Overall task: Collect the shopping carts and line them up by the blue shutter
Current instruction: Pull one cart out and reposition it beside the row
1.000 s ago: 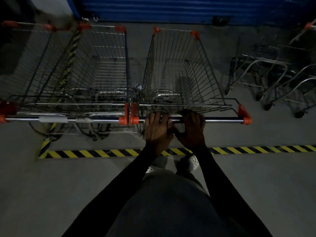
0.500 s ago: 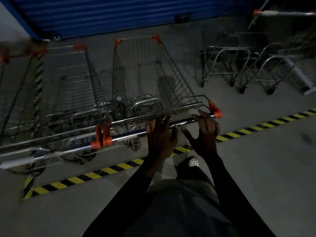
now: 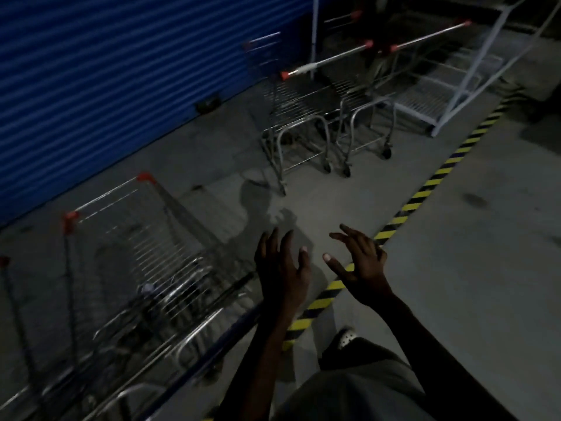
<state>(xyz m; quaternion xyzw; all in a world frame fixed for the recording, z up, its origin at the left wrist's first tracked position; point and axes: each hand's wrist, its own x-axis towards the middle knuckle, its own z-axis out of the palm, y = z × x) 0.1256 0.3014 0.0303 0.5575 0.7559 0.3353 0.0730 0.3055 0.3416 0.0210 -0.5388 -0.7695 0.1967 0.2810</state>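
The left hand point(image 3: 280, 268) hung in the air with its fingers straight and spread, holding nothing. The right hand point(image 3: 362, 265) was just beside it, also spread, thumb out, touching nothing. Both were over the floor point(image 3: 470, 284), right of the nearest shopping cart point(image 3: 151, 244) and clear of its dark handle bar point(image 3: 212, 338).

That cart stood at the near left, its red-capped front corners turned toward the blue shutter point(image 3: 121, 86) on the far left. Another cart seemed to stand beside it at the left edge, though blur hid most of it. The nearest cart sat on the shutter side of the yellow-and-black floor stripe point(image 3: 425, 192), which probably marked the limit of the row. It looked parked where it belonged, which would explain why neither hand was on it.

Farther off, at centre right, the loose carts point(image 3: 303, 126) stood near the shutter's end, skewed to the row. Their long handles point(image 3: 328, 60) with red end caps slanted up to the right. A pale step frame point(image 3: 455, 98) stood to their right. These carts appeared not yet lined up. The empty, spread hands, held out in that direction, suited someone free to take the next handle. The dim light and crowded frames could make a clean grip awkward.
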